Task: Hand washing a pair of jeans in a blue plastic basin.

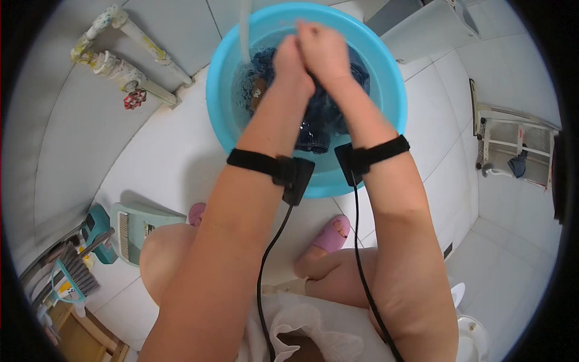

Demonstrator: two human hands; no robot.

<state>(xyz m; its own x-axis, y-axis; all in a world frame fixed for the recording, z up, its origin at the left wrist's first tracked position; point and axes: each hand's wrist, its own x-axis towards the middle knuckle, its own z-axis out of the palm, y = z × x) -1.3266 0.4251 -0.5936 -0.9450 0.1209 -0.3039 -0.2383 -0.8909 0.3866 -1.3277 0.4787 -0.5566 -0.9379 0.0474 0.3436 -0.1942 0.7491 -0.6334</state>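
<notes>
A round blue plastic basin (216, 106) stands on the tiled floor before me, with water and dark blue wet cloth (316, 120) in it. From above, a stream of water (244, 31) falls into its left side. My left hand (291, 63) and my right hand (325, 52) are pressed close together over the far half of the basin. Both are blurred with their fingers curled, and whether any cloth is between them is hidden. Beside my left wrist, a brown patch (258, 92) with a pale mark shows among the dark cloth.
White pipes (149, 43) with a red valve handle (135, 98) run along the left wall. A green dustpan (135, 231) and a broom (77, 267) stand at the lower left. Black cables (263, 258) trail from straps on both forearms. A wall rack (515, 145) is at the right.
</notes>
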